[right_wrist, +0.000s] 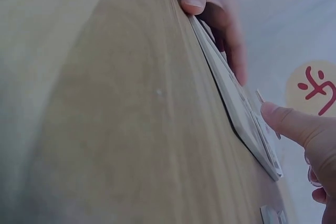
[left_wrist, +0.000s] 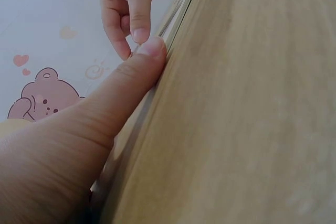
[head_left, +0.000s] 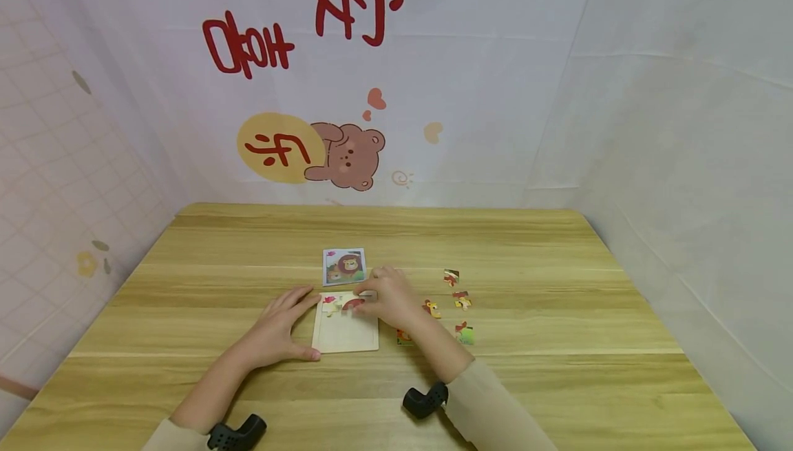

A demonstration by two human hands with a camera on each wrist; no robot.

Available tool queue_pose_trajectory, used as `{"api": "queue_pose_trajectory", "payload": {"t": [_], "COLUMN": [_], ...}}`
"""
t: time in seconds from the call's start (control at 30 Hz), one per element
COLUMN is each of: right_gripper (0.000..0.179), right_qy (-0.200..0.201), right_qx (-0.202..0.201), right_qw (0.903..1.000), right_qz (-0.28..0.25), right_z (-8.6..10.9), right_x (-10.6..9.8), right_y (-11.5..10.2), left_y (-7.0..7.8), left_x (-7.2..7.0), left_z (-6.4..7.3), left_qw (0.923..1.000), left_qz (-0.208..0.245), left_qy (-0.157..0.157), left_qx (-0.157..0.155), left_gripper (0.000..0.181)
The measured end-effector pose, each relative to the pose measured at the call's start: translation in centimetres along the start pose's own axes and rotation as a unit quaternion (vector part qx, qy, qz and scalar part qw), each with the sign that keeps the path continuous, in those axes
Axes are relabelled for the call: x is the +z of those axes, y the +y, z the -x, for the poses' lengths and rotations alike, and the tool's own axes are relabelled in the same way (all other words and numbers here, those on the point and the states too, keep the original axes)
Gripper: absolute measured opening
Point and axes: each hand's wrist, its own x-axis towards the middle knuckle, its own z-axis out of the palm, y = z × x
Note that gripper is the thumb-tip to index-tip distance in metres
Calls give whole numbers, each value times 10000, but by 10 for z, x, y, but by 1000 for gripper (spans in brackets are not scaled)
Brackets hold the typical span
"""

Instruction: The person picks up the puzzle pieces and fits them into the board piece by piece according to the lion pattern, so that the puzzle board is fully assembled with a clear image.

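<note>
The spread left hand (head_left: 279,327) touches the board (head_left: 345,337), filled only near its top, where the right hand (head_left: 390,298) pinches a piece (right_wrist: 260,96), with at least five loose pieces (head_left: 464,333) unplaced beside it.

Tabletop (head_left: 557,382): smooth wood grain. Puzzle board (head_left: 345,334): smooth, matt, wood-like. Backdrop (head_left: 483,93): creased matt cloth. Wrist device (head_left: 421,403): matt plastic.

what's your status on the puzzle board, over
Left hand at left edge of puzzle board. Right hand pinches piece over its upper part. Loose pieces lie to the right, off the board.
</note>
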Motion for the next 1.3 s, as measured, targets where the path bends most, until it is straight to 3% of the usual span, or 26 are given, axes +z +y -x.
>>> {"api": "queue_pose_trajectory", "payload": {"t": [0.53, 0.8, 1.3], "right_gripper": [30, 30, 23], "right_qy": [-180, -340, -345], "right_qx": [81, 210, 55], "right_qw": [9996, 9992, 9992], "right_qz": [206, 35, -186], "right_z": [-7, -9, -8], "right_x": [10, 13, 16], "right_y": [4, 5, 3], "left_y": [-2, -3, -4], "left_x": [1, 0, 1], "left_z": [0, -1, -1], "left_qw": [10000, 10000, 10000], "left_qz": [-7, 10, -7], "left_qy": [-35, -26, -73], "left_qx": [-12, -4, -27], "left_gripper": [108, 108, 111]}}
